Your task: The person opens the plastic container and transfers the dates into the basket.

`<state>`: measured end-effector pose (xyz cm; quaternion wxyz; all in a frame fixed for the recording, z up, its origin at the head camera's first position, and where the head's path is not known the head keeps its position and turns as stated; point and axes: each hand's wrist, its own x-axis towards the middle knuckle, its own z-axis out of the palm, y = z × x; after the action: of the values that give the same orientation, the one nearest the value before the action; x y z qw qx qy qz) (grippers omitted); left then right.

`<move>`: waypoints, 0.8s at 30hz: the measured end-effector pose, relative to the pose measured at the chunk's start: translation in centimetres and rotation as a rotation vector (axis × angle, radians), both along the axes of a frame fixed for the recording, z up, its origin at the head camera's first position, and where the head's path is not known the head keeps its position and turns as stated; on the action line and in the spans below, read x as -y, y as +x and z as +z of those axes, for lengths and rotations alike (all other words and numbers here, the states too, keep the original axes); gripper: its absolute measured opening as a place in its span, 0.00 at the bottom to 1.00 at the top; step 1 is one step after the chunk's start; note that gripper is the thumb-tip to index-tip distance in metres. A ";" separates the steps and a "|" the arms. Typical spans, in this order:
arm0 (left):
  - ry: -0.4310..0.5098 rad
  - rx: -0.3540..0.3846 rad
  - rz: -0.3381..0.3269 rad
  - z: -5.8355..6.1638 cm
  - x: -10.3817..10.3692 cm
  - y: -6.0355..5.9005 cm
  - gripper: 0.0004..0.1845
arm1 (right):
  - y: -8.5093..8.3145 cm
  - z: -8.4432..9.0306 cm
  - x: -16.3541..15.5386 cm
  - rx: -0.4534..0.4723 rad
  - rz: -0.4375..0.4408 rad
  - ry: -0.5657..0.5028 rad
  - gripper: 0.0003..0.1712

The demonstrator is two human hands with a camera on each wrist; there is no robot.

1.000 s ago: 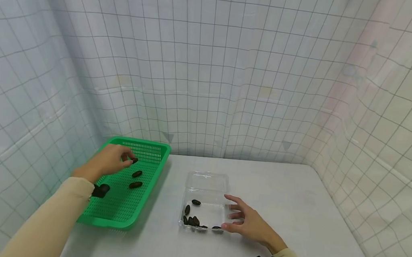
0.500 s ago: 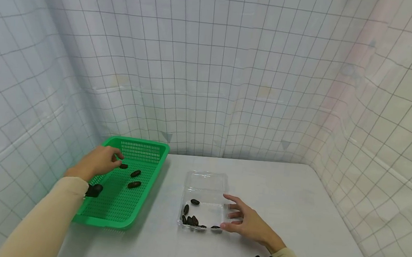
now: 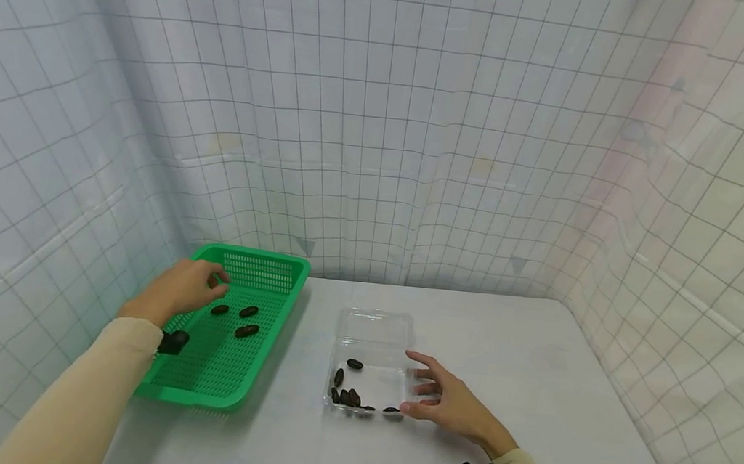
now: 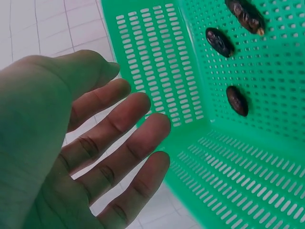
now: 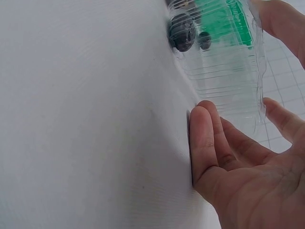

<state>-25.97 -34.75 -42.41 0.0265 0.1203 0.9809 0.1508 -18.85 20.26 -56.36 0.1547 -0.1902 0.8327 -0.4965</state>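
- Date (image 3: 219,309) lies below and apart from the nearer left hand (image 3: 185,291) — loosely spread, empty — long axis roughly left-to-right.
- Right hand (image 3: 453,406), also spread, touches the clear clamshell (image 3: 375,327).

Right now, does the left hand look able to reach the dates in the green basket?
Probably yes: the left hand is empty, the green basket is open on top, and nothing visible blocks the fingers from the three dates.
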 end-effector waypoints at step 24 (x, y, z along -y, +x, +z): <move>0.046 -0.131 -0.137 0.1 -10.4 2.5 0.13 | -0.3 0.0 0.0 -0.002 -0.009 0.067 0.55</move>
<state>-23.42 -24.37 -42.33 -0.0302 0.1974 0.9662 0.1630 -19.17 20.22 -56.35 0.1579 -0.1818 0.8500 -0.4686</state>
